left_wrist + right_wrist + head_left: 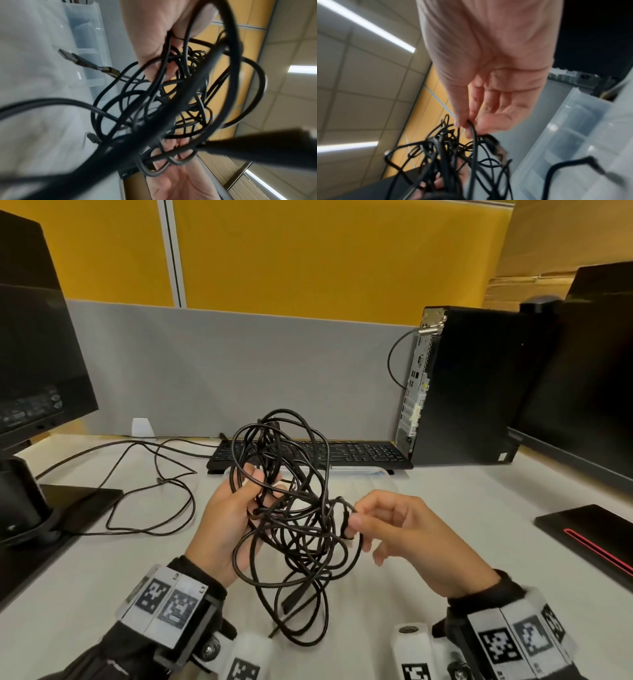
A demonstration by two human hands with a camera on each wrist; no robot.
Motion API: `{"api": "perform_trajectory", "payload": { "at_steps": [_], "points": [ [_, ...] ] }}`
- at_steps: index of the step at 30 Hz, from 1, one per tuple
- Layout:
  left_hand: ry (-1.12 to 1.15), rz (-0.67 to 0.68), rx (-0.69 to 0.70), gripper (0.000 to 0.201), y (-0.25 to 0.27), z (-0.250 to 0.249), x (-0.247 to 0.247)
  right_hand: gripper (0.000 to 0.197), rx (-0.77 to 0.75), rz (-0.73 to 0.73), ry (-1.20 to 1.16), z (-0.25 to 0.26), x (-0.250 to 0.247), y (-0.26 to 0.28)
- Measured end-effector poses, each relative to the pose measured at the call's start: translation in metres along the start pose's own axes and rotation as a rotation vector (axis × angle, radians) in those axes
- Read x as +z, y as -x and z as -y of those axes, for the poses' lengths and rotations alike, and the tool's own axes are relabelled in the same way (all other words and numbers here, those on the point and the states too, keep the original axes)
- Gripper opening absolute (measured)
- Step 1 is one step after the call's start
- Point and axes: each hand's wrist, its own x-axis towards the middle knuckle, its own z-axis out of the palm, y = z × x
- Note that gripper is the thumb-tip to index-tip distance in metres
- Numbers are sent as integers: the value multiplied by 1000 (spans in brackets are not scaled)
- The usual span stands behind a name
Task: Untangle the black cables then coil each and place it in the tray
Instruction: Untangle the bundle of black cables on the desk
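Desk (445,508), one, white surface, under everything I am working over.

Monitors, two: one (30,337) at my far left on its stand, one (589,364) at my far right.

Computer tower (472,385), one, black, upright behind the right end of the keyboard.

Keyboard (359,455), one, black, along the grey partition, beyond the tangle.

Tray (583,135), one, clear plastic with dividers; from the head view only its rim shows, just in front of the keyboard and mostly hidden behind the cables. It lies beyond both my hands, apart from them.

Black cables (294,508), one knotted bundle; I cannot count the separate cables in it. It hangs between my two hands, raised off the desk, its lowest loops near the surface by my wrists. Two connector ends show in the left wrist view, dangling toward the tray.

Loose desk cable (150,474), thin, black, trailing across the desk left of my left hand, apart from the bundle.

Left hand (229,518), one, palm up; fingers curled through several loops, gripping the left side of the bundle.

Right hand (400,535), one; thumb and forefinger pinch a single strand at the bundle's right edge, the other fingers loosely bent and touching nothing.
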Motion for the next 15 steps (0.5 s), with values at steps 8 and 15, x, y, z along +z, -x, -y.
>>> {"api": "perform_trajectory", "payload": {
  "at_steps": [8, 15],
  "points": [
    [55, -30, -41, 45, -3, -6, -2, 6, -175, -239, -158, 1, 5, -3],
    [42, -37, -74, 18, -4, -5, -5, 15, -221, -241, -216, 3, 7, -2]
  ]
}}
